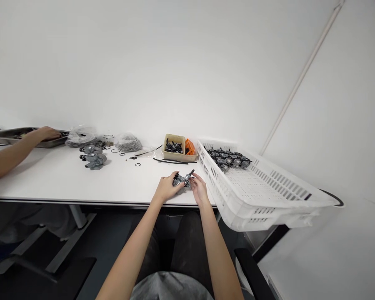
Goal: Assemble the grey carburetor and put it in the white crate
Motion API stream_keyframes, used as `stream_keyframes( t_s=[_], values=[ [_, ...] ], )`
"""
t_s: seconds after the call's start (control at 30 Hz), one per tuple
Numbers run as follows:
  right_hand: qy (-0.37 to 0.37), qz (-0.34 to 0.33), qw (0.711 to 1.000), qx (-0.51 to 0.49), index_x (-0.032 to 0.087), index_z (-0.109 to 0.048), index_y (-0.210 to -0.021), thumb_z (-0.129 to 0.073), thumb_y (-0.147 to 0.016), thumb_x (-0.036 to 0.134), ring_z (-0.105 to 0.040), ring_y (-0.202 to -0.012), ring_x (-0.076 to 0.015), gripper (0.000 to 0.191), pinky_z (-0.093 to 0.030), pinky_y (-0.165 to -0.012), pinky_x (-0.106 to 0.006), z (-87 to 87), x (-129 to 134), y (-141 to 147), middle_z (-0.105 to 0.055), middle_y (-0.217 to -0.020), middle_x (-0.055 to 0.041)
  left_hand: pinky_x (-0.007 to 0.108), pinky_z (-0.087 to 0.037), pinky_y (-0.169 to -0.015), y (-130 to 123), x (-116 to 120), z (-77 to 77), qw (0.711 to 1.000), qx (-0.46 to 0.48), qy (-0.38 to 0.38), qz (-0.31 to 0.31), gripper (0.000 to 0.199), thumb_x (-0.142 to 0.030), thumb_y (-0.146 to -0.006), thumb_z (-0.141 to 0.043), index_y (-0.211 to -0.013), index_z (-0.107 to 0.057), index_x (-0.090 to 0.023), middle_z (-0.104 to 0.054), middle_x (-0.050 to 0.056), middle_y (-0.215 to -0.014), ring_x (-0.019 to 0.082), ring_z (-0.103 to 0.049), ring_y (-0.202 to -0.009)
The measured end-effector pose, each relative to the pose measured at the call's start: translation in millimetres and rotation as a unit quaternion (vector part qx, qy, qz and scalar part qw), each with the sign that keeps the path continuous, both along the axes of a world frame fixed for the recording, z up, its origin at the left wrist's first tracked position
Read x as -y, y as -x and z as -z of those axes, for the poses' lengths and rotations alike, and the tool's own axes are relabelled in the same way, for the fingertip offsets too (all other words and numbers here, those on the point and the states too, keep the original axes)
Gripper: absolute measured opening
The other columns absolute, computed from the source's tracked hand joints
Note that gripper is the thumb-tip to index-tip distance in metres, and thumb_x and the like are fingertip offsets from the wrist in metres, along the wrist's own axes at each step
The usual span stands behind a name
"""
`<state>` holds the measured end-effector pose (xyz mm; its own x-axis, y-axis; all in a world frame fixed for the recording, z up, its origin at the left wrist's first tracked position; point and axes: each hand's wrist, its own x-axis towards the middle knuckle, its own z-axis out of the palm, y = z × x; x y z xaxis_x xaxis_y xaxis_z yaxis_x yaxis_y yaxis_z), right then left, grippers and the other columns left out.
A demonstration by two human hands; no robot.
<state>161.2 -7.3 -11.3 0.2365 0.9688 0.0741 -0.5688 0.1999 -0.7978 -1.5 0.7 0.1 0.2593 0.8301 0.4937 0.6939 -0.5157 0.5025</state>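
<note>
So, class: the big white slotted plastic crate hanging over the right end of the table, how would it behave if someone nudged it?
The white slotted plastic crate sits tilted, with one end past the white table edge, so a nudge could probably tip or slide it. Its thin perforated walls suggest it is light and slightly flexible. The grey metal parts are heaped at its far end, which likely steadies it.

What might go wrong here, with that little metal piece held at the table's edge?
The small grey metal part sits between the left hand and right hand close to the white table edge; a slip could send it to the floor. The white slotted plastic crate seems to overhang the table and might tip. Loose black rubber rings could roll off.
</note>
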Motion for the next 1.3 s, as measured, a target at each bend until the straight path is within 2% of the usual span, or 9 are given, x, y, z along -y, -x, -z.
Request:
stream_keyframes(
  t_s=[1.3],
  values=[
    [0.01,-0.003,1.0,-0.027,0.017,-0.066,-0.085,-0.064,-0.064,0.014,-0.065,-0.066,-0.0133,0.021,-0.049,-0.065,-0.024,1.6,-1.3,-2.5,-0.069,-0.067,-0.001,0.038,-0.048,-0.087,0.3,0.6,-1.1,1.0,0.001,0.005,-0.002,0.066,-0.061,-0.083,-0.053,-0.133,-0.051,-0.017,-0.072,0.011,-0.101,0.029,-0.066,-0.094]
  ],
)
